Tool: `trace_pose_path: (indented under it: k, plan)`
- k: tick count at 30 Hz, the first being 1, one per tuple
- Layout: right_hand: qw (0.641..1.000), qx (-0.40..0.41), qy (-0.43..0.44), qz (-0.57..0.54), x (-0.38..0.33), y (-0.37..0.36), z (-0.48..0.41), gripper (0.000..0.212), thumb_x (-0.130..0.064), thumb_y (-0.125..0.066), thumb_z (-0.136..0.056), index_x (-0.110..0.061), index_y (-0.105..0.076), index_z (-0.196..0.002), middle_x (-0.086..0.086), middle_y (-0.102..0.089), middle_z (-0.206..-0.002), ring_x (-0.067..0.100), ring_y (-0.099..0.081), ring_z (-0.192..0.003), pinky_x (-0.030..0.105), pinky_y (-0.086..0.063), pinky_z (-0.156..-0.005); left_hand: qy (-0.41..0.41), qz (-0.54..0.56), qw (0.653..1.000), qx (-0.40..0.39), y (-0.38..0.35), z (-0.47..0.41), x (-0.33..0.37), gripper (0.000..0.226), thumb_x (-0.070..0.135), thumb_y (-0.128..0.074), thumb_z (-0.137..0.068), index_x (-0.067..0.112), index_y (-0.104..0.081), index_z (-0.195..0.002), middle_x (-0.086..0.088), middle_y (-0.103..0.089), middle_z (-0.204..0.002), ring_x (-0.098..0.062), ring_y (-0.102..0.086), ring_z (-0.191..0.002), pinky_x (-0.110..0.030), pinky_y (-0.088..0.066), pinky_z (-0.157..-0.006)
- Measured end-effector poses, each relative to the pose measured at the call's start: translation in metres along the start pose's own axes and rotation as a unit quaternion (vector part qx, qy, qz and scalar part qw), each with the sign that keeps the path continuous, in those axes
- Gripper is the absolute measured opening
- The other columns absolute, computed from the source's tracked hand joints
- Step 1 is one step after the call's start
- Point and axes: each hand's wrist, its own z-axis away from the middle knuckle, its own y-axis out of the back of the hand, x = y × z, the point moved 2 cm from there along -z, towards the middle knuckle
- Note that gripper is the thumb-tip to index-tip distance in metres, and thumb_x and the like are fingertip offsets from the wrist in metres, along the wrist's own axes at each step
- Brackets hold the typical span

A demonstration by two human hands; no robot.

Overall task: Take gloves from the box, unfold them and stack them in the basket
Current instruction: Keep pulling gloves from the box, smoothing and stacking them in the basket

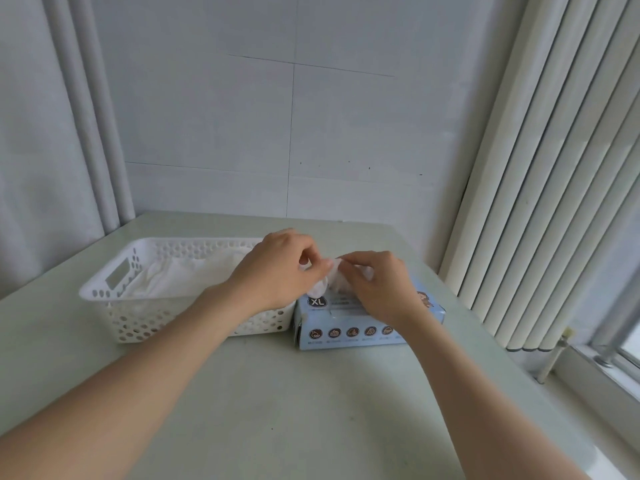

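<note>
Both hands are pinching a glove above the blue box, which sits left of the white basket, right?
No: the head view shows the blue box right of the white basket. The left hand and right hand do pinch a glove above it.

Pale green table [311,393] against panelled wall [242,116]; curtain [41,150] left; white radiator [554,202] right, above window sill [588,379].

Translucent white glove [337,284] in the pinch of left hand [277,271] and right hand [377,289]. Just beneath the grip, pale blue glove box [343,318] with black "XL" badge and row of dark round icons. Left of the grip, white basket [131,320] patterned with round holes, white gloves [180,277] inside. Underneath, pale green table [311,410].
</note>
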Motion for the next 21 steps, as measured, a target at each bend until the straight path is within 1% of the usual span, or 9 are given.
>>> trace_pose_path:
  k: [2,4,6,9,12,14,16,18,21]
  plan:
    - [0.999,0.021,0.024,0.004,0.002,0.0,-0.001,0.024,-0.034,-0.058,-0.106,-0.032,-0.079,-0.119,-0.008,-0.072,-0.111,0.02,-0.066,-0.105,0.049,-0.052,-0.097,-0.005,0.001,1.0,-0.011,-0.002,0.001,0.0,0.019,0.054,-0.071,-0.093,0.035,-0.071,-0.089,0.017,-0.066,-0.091,0.001,-0.06,-0.084,-0.032,-0.054,-0.078]
    - [0.999,0.037,0.035,0.002,0.003,-0.001,-0.001,0.025,-0.029,-0.056,-0.108,-0.03,-0.078,-0.121,-0.006,-0.064,-0.111,0.02,-0.062,-0.104,0.049,-0.049,-0.098,-0.002,0.011,1.0,0.006,-0.002,0.002,-0.002,0.012,0.047,-0.077,-0.089,0.036,-0.072,-0.09,0.02,-0.07,-0.087,0.001,-0.063,-0.081,-0.036,-0.058,-0.078]
    - [0.998,0.05,0.042,-0.004,0.002,0.0,0.0,0.027,-0.028,-0.054,-0.109,-0.025,-0.078,-0.12,-0.005,-0.061,-0.11,0.019,-0.06,-0.102,0.049,-0.049,-0.098,0.007,0.021,1.0,0.018,-0.001,0.003,-0.002,0.01,0.042,-0.081,-0.089,0.035,-0.073,-0.091,0.02,-0.071,-0.083,0.0,-0.066,-0.078,-0.036,-0.06,-0.077]
    - [0.996,0.065,0.056,-0.006,0.0,0.0,0.001,0.03,-0.027,-0.051,-0.111,-0.016,-0.079,-0.108,0.001,-0.069,-0.101,0.025,-0.063,-0.091,0.05,-0.051,-0.088,0.018,0.039,0.999,0.031,-0.001,0.003,-0.001,0.014,0.04,-0.081,-0.089,0.032,-0.072,-0.098,0.017,-0.072,-0.081,0.0,-0.067,-0.078,-0.036,-0.06,-0.079]
    - [0.995,0.074,0.068,0.004,-0.004,0.0,0.003,0.042,-0.032,-0.046,-0.112,-0.009,-0.071,-0.088,0.003,-0.065,-0.076,0.028,-0.057,-0.075,0.05,-0.05,-0.077,0.007,0.05,0.998,0.028,-0.002,0.004,0.005,0.027,0.045,-0.079,-0.088,0.032,-0.068,-0.11,0.017,-0.07,-0.089,-0.005,-0.066,-0.089,-0.034,-0.056,-0.084]
    - [0.995,0.074,0.074,-0.002,-0.007,0.001,0.004,0.046,-0.032,-0.043,-0.112,-0.013,-0.064,-0.076,0.001,-0.056,-0.063,0.024,-0.051,-0.064,0.039,-0.045,-0.065,-0.012,0.034,0.999,0.025,-0.005,0.005,0.008,0.03,0.044,-0.079,-0.087,0.034,-0.066,-0.112,0.018,-0.067,-0.098,-0.009,-0.063,-0.096,-0.038,-0.054,-0.089]
    - [0.995,0.076,0.066,-0.013,-0.009,0.002,0.006,0.044,-0.029,-0.045,-0.114,-0.025,-0.056,-0.071,-0.008,-0.049,-0.058,0.013,-0.044,-0.055,0.023,-0.035,-0.057,-0.015,0.014,0.999,0.029,-0.007,0.005,0.008,0.026,0.038,-0.08,-0.087,0.034,-0.066,-0.109,0.018,-0.066,-0.101,-0.01,-0.06,-0.097,-0.042,-0.053,-0.091]
    - [0.994,0.096,0.048,-0.022,-0.01,0.004,0.007,0.038,-0.028,-0.044,-0.114,-0.026,-0.057,-0.079,-0.011,-0.052,-0.063,0.008,-0.048,-0.058,0.018,-0.035,-0.054,-0.009,0.008,0.999,0.041,-0.009,0.005,0.006,0.023,0.03,-0.079,-0.089,0.031,-0.066,-0.108,0.015,-0.066,-0.101,-0.011,-0.06,-0.096,-0.043,-0.053,-0.091]
    - [0.99,0.13,0.032,-0.05,-0.01,0.006,0.008,0.03,-0.023,-0.042,-0.113,-0.015,-0.065,-0.095,-0.011,-0.06,-0.072,0.009,-0.055,-0.067,0.019,-0.038,-0.057,-0.001,0.013,0.998,0.058,-0.009,0.005,0.003,0.022,0.027,-0.075,-0.093,0.026,-0.063,-0.112,0.011,-0.066,-0.105,-0.014,-0.061,-0.097,-0.044,-0.054,-0.092]
